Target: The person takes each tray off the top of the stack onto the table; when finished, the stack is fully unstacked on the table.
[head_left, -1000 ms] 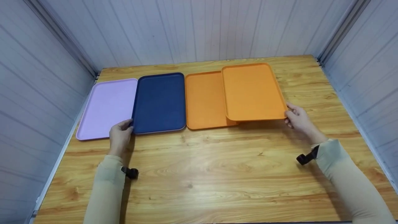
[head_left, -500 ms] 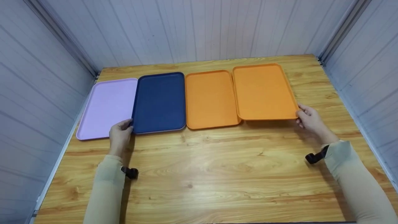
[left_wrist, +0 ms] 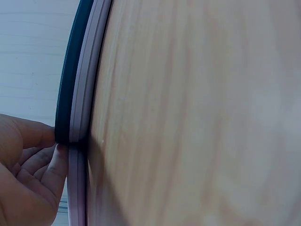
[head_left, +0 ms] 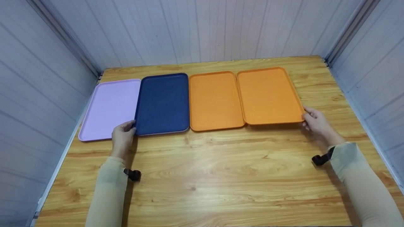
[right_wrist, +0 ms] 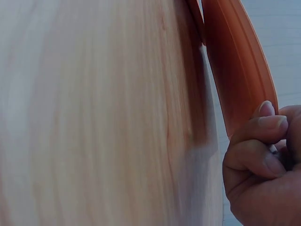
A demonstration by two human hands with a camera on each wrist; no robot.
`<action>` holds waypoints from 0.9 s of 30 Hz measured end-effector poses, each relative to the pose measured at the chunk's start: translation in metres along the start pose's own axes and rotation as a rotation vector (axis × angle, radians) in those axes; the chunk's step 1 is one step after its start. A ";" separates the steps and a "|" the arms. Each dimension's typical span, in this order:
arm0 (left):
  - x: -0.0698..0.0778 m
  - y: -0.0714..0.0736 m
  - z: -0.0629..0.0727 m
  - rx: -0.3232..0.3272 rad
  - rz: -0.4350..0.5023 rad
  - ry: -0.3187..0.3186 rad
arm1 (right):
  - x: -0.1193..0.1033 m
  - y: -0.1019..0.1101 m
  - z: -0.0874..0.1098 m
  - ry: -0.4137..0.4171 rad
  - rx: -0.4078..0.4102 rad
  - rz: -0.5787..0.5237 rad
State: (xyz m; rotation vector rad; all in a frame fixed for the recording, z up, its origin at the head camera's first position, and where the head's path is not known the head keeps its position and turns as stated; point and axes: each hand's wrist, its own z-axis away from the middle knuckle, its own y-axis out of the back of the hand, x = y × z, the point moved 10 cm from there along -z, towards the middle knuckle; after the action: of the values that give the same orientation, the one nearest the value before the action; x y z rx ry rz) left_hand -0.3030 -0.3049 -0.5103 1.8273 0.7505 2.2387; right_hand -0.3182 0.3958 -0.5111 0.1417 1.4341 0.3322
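1. Right hand [head_left: 316, 124], fingers curled, pinches the raised orange tray [head_left: 270, 96] at its near-right corner; lower that corner gently to the desk [head_left: 221, 176].
2. Left hand [head_left: 122, 138] pinches the blue tray [head_left: 163, 103] by its near-left corner; a light grip should avoid shifting it.
3. The flat orange tray [head_left: 216, 101] lies alongside; best avoid overlapping rims.
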 end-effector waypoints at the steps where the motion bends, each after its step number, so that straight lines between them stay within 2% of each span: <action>1: 0.000 0.000 0.000 -0.002 -0.007 -0.001 | 0.000 0.000 0.000 0.009 -0.002 -0.020; 7: 0.000 0.001 0.001 -0.011 -0.024 0.018 | -0.003 -0.003 -0.001 0.069 -0.026 -0.181; 12: -0.001 0.001 0.000 -0.008 -0.032 0.018 | -0.001 -0.001 -0.002 0.061 -0.014 -0.201; 23: 0.001 0.002 0.000 -0.010 -0.039 0.001 | 0.011 0.010 -0.010 -0.013 -0.011 -0.076; 27: 0.000 0.002 0.000 -0.010 -0.036 0.006 | 0.010 0.011 -0.013 -0.025 -0.033 0.054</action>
State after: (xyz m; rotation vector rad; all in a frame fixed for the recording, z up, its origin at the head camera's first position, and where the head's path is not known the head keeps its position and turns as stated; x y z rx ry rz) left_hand -0.3030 -0.3063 -0.5096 1.7890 0.7650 2.2229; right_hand -0.3313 0.4084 -0.5190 0.1572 1.4010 0.3970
